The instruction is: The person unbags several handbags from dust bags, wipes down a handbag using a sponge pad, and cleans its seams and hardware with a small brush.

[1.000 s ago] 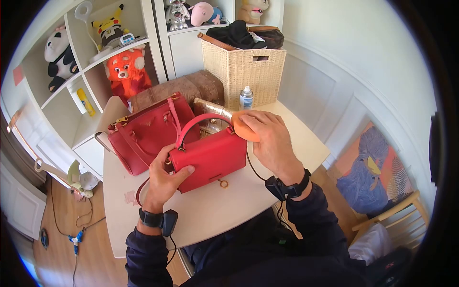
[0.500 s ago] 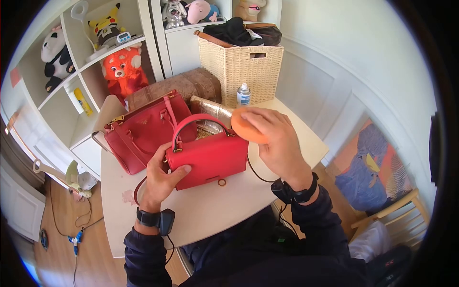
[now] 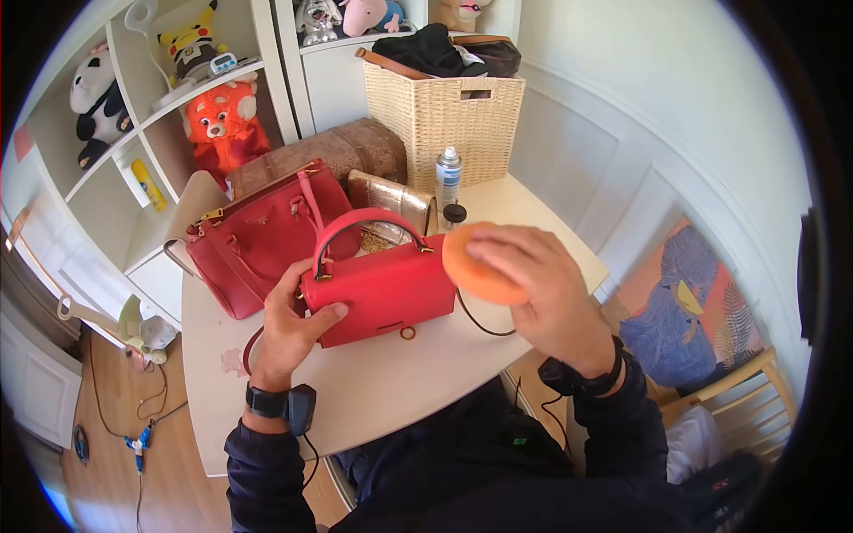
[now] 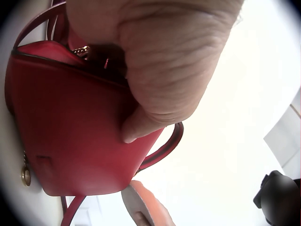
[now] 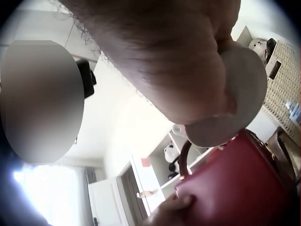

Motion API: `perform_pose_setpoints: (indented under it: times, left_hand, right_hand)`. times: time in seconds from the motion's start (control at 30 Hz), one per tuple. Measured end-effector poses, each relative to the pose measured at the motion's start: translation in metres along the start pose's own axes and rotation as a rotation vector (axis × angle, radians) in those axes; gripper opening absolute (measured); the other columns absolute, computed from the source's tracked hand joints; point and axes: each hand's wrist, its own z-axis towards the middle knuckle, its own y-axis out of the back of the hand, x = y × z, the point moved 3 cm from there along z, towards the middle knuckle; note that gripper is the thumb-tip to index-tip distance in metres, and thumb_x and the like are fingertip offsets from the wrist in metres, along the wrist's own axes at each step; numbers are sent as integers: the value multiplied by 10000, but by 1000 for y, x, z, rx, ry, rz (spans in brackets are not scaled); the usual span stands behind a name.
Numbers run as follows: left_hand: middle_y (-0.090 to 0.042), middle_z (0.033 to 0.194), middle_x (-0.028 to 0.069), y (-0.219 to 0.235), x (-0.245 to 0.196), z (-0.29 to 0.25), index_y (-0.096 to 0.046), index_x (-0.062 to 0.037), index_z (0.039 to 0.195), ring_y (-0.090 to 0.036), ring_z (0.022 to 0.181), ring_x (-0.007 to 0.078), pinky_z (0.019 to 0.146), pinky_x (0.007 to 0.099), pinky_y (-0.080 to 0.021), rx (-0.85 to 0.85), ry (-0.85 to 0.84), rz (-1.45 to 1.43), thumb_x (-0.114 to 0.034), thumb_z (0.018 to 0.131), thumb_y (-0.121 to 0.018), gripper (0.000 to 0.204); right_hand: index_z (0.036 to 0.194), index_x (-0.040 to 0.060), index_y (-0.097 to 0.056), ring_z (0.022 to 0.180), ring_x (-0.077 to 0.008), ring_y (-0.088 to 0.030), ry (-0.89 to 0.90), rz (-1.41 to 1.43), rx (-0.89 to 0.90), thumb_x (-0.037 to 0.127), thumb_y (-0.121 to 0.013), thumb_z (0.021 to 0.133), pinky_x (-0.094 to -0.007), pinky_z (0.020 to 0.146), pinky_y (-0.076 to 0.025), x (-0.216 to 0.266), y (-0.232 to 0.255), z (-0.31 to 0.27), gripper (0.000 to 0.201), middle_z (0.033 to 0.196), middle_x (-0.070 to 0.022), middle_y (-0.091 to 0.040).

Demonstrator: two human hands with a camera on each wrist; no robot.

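A small red handbag [image 3: 382, 298] with a top handle [image 3: 369, 218] stands on the table in the head view. My left hand [image 3: 289, 333] grips its left end, thumb [image 4: 136, 129] lying along the front panel. In my right hand [image 3: 555, 293] is an oval orange sponge [image 3: 471, 266], held just off the bag's right end. Its pale flat underside [image 5: 249, 89] shows in the right wrist view. A gold ring charm [image 3: 408, 333] lies below the bag's front edge, and a thin strap [image 3: 480, 327] loops out at the right.
Behind stand a larger red handbag [image 3: 267, 240], a gold clutch [image 3: 391, 200], a brown case [image 3: 338, 147] and a filled wicker basket [image 3: 444, 124]. A spray can [image 3: 449, 178] and a small black-capped bottle [image 3: 454, 214] are at the back right. A shelf with soft toys is at the left.
My right hand has moved right and down with the sponge, away from the bag's top right corner, uncovering the black-capped bottle. My left hand keeps its hold on the bag.
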Motion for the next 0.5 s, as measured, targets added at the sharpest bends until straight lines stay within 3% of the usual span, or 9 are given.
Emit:
perform_pose_setpoints:
  times: [0.13, 0.2, 0.3, 0.4, 0.5]
  left_hand:
    - [-701, 1314, 72, 4, -3, -1, -621, -14, 1426, -675, 1237, 185, 1085, 344, -545, 39, 4, -37, 103, 844, -811, 623]
    - [-652, 1372, 101, 7, -8, 1, -654, -17, 1346, -670, 1299, 240, 1128, 381, -531, 122, -111, -20, 142, 779, -794, 606]
    - [-579, 1465, 147, 11, -18, 0, -665, -23, 1272, -646, 1371, 304, 1179, 424, -506, 128, -137, -43, 95, 804, -772, 494]
    - [-539, 1503, 135, 19, -10, 5, -678, -38, 1252, -623, 1422, 323, 1193, 420, -505, 93, -141, 36, 181, 752, -793, 558]
    - [-539, 1526, 131, 14, -8, 3, -661, -54, 1293, -614, 1412, 290, 1186, 397, -500, 49, -106, -11, 171, 778, -748, 569]
  right_hand:
    - [1303, 46, -727, 1242, -342, -673, -45, -8, -50, -120, -655, 751, -457, 1051, -523, -20, -19, -3, 581, 1364, -106, -725]
    - [1334, 39, -721, 1258, -369, -667, -27, 52, 24, -118, -658, 743, -465, 1071, -520, -13, -25, -12, 614, 1361, -132, -722]
    - [1395, 29, -700, 1269, -415, -652, -70, 451, 213, -112, -675, 762, -483, 1105, -514, -4, -32, -26, 649, 1347, -194, -710]
    - [1410, 22, -685, 1272, -403, -653, -86, 547, 244, -104, -694, 769, -476, 1099, -522, 18, -33, -28, 654, 1353, -189, -699]
    - [1425, 4, -660, 1293, -389, -647, -97, 553, 235, -97, -691, 799, -463, 1106, -527, 25, -36, -27, 635, 1394, -184, -674]
